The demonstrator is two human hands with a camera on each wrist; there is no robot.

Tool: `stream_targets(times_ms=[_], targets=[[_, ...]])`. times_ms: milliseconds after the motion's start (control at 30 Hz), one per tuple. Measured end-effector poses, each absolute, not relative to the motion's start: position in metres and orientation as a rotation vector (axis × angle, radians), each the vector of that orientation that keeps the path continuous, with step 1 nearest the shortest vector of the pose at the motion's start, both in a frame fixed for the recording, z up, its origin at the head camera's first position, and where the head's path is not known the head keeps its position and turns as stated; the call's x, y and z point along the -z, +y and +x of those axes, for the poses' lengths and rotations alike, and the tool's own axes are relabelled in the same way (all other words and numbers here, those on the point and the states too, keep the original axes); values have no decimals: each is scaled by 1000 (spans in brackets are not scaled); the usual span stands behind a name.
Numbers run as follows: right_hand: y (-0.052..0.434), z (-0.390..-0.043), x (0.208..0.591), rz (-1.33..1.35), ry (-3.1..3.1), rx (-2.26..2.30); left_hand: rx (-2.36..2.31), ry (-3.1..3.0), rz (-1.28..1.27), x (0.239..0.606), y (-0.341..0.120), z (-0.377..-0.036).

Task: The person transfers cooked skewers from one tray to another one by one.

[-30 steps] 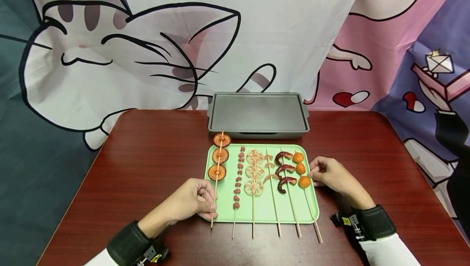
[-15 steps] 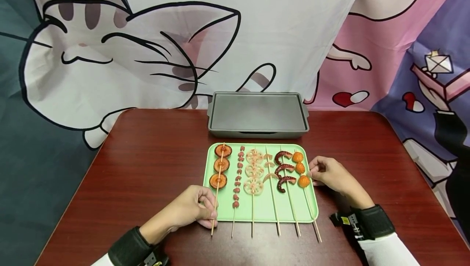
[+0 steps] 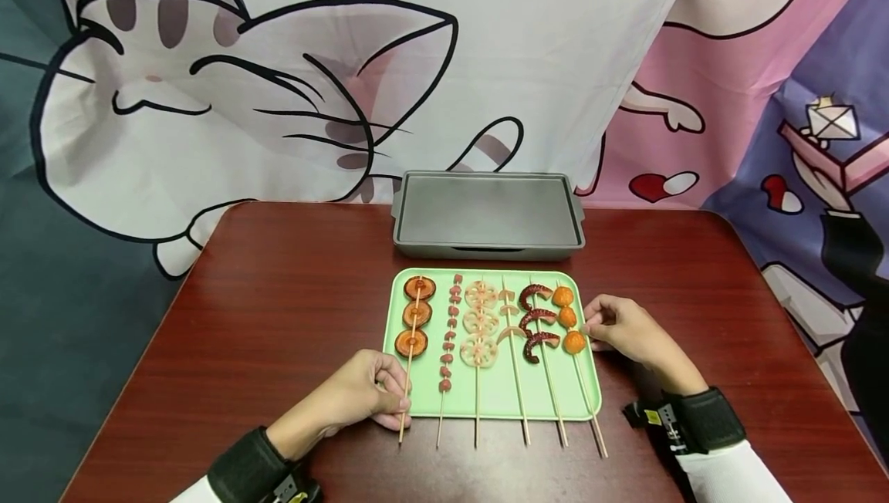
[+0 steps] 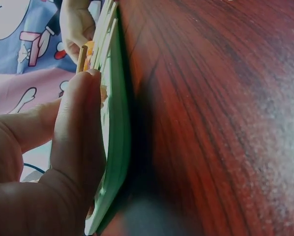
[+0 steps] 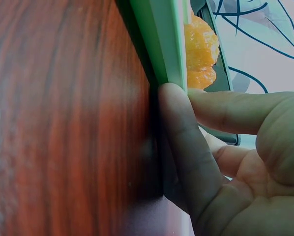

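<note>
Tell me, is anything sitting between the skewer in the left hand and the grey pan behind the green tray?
Nothing visible. The left hand pinches the mushroom skewer, leftmost on the green tray; only bare table separates that tray from the empty grey pan.

Head cam: high, facing forward and down, whole worktop (image 3: 278, 295) in frame. Left wrist cam: very close, low along the worktop, at the green tray (image 4: 118, 147) left edge. Right wrist cam: same closeness at its right edge. All three share the tray.
</note>
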State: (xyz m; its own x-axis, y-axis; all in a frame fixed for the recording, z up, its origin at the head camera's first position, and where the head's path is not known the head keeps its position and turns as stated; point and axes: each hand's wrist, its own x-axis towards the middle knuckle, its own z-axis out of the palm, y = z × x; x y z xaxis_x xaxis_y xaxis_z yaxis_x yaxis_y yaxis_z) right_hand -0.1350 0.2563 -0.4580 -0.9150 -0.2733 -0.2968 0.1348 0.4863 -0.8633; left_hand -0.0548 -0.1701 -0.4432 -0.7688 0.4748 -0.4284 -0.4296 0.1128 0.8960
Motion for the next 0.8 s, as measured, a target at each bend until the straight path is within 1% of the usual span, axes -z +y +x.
stream_targets(times_ms=[167,433,800], targets=[[256,-135,459,-111,2338,1411,-1646,1848,36,441,-168,-52],[255,-133,458,-105,2336,1411,-1431,2110,104,436,-164,-47],[253,-133,458,-95,2361,1386,-1307,2326,179,434,-164,-48]])
